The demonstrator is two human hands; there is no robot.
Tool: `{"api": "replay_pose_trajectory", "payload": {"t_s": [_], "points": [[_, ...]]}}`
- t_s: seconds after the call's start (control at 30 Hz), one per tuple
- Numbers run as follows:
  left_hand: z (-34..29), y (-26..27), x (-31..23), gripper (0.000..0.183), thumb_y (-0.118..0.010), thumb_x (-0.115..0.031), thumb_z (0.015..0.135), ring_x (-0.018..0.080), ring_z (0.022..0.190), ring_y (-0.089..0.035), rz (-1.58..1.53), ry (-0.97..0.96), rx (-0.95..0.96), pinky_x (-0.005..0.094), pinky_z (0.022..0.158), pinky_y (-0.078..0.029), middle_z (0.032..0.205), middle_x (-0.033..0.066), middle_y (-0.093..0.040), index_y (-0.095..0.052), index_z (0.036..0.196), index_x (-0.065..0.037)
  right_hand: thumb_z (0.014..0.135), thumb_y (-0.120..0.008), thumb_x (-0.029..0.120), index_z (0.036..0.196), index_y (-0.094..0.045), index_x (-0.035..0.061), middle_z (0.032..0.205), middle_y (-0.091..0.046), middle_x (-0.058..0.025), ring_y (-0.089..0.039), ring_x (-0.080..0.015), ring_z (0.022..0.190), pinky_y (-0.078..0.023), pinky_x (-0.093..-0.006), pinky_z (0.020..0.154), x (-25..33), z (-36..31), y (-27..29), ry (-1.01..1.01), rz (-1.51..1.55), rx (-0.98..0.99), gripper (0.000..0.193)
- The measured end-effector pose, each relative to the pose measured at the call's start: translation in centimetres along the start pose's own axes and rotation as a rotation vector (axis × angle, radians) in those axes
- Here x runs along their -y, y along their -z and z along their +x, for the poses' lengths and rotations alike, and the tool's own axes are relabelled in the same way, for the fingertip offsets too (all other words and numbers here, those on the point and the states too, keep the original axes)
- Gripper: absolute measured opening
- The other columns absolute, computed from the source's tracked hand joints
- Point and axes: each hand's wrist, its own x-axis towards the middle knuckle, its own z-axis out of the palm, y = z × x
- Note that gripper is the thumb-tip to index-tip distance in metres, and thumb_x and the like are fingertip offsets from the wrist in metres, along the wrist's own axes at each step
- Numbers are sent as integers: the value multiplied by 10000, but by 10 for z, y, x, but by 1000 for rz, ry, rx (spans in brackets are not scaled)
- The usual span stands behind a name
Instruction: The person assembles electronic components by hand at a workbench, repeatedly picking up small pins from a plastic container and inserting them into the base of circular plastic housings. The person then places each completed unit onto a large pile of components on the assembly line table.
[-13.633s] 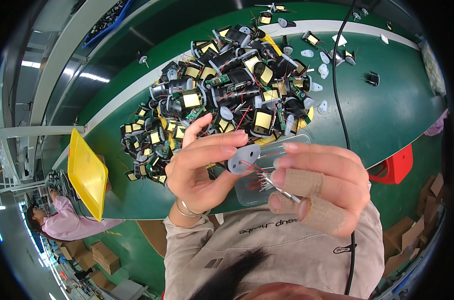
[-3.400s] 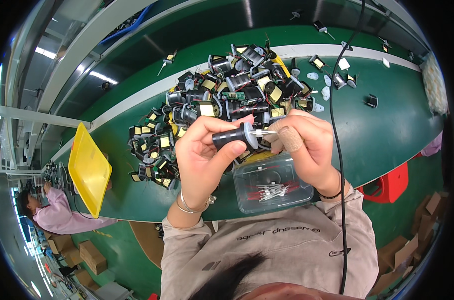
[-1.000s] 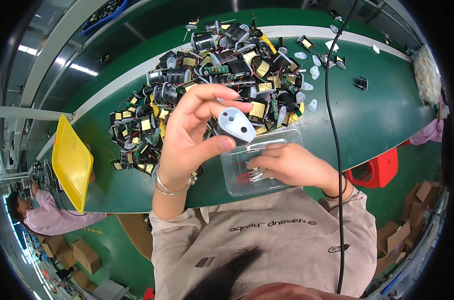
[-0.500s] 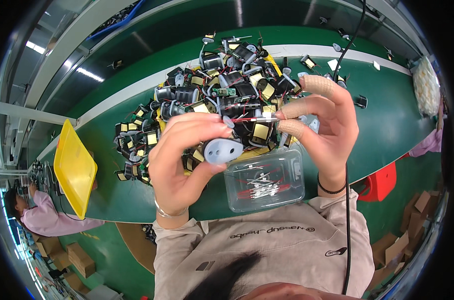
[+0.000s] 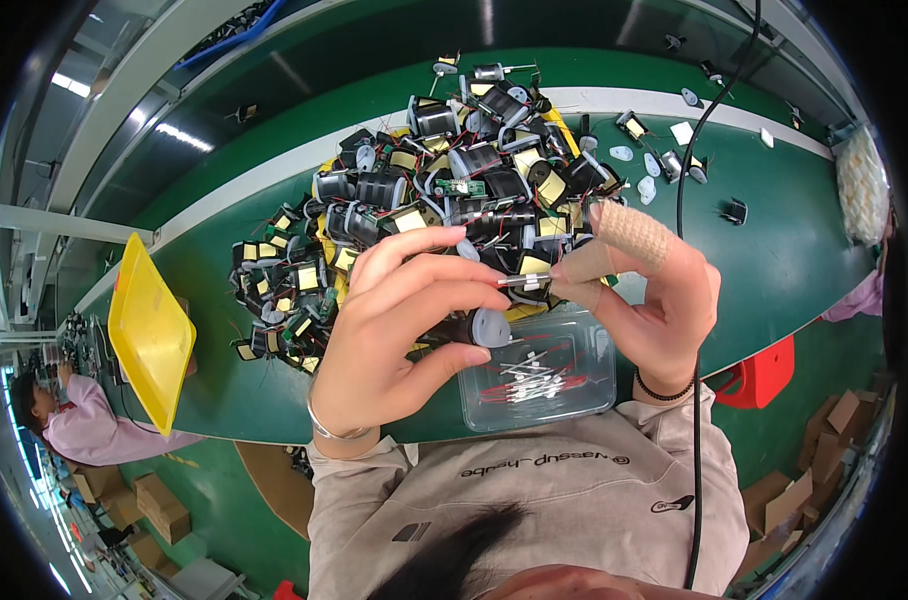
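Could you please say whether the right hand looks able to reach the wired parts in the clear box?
Probably yes: the clear box is open and near the right hand, and nothing covers the wired parts, though that hand is holding a slim silvery piece.

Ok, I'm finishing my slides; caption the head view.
Left hand holds a grey-capped black cylinder; right hand pinches a slim silver piece near a clear tub.

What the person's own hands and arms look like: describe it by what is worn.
The left hand wears a thin silvery metal bangle at the wrist. The right hand has tan, textured wraps on several fingers and a black beaded bracelet at the wrist. Beige-grey fabric sleeves end near both wrists.
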Motion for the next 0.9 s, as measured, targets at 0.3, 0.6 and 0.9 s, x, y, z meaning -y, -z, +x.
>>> {"api": "replay_pose_trajectory", "payload": {"t_s": [0.3, 0.6, 0.9], "points": [[2, -2, -4, 345, -747, -128, 606, 305, 1069, -512, -226, 21, -19, 404, 910, -392, 1014, 63, -635, -662, 934, -67, 636, -777, 60, 1115, -581, 12, 946, -649, -73, -643, -174, 879, -501, -271, 728, -1, 2, -10, -334, 594, -19, 520], [2, -4, 1, 350, -747, -139, 611, 300, 1075, -507, -323, -14, 18, 405, 927, -381, 1049, 80, -611, -665, 942, -62, 677, -712, 32, 879, -678, 10, 804, -675, -88, -619, -194, 662, -487, -277, 608, -4, 4, -8, -146, 187, -65, 206], [1, -5, 3, 343, -750, -144, 618, 289, 1057, -514, -400, 37, -20, 402, 929, -373, 1002, 82, -611, -662, 935, -48, 585, -773, 96, 894, -678, 15, 810, -671, -55, -592, -198, 652, -480, -291, 637, 2, 8, -3, -32, 78, -36, 334]]}}
